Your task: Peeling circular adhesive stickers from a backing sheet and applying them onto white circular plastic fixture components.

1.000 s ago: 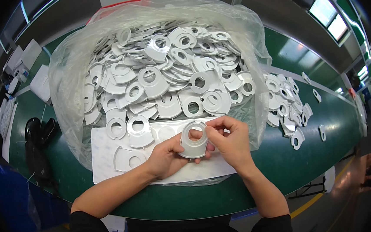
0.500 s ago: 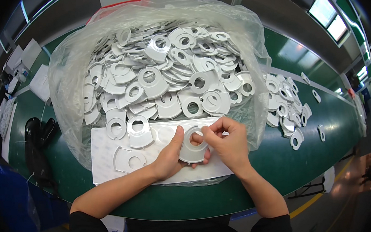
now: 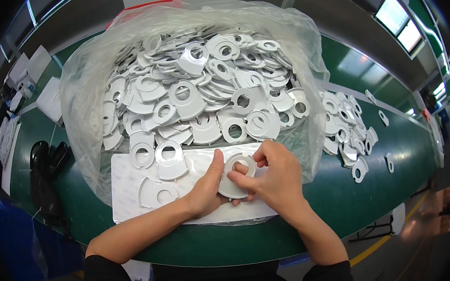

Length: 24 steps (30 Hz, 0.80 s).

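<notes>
Above the front of the table, a light grey plastic plate with a large round hole (image 3: 229,188) rests in my left hand (image 3: 205,194). My left thumb lies along its left edge, and the left fingers curl beneath it, partly showing through the hole. My right hand (image 3: 281,177) grips the same plate from the right. Its thumb reaches across the face below the hole, while the bent index finger is at the far right rim. Under both hands lies a white sheet (image 3: 132,178), with a few similar plates (image 3: 171,160) on its left part.
A big clear plastic bag (image 3: 83,97), heaped with similar plates (image 3: 187,99), fills the table beyond my hands. More loose pieces (image 3: 343,130) lie on the green table (image 3: 331,201) to the right. A black item (image 3: 46,190) sits at the left edge.
My right thumb has moved from the upper right rim down and left across the plate's face. The plate has turned slightly; my left hand keeps its hold.
</notes>
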Each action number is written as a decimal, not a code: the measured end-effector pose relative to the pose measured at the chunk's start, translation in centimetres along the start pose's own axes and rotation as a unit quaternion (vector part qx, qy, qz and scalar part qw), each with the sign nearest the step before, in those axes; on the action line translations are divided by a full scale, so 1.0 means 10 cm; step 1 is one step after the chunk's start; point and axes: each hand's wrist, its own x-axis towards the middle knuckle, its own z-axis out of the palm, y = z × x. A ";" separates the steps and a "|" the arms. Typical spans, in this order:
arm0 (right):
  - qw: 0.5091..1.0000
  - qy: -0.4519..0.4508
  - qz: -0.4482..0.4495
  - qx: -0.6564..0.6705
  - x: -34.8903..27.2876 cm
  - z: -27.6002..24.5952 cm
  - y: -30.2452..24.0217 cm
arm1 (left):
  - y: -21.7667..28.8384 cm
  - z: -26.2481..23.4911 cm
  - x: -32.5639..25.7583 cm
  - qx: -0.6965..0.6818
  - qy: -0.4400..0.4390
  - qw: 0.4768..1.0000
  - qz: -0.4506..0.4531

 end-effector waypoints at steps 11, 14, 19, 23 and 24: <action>0.983 -0.089 0.081 0.136 -0.01 -0.09 0.09 | 0.05 -0.01 0.00 -0.040 -0.001 0.999 -0.024; 0.991 -0.052 0.069 0.101 -0.04 0.00 0.11 | 0.05 0.00 0.01 -0.033 -0.003 0.999 -0.025; 0.995 -0.029 0.059 0.075 -0.02 0.05 0.13 | 0.06 -0.04 0.00 -0.052 -0.017 0.998 -0.029; 0.957 -0.015 0.122 0.263 0.11 -0.01 0.39 | 0.27 0.07 -0.07 -0.037 0.020 0.999 -0.019; 0.941 0.009 0.188 0.283 0.17 -0.12 0.46 | 0.41 0.07 -0.14 0.029 0.020 0.999 0.008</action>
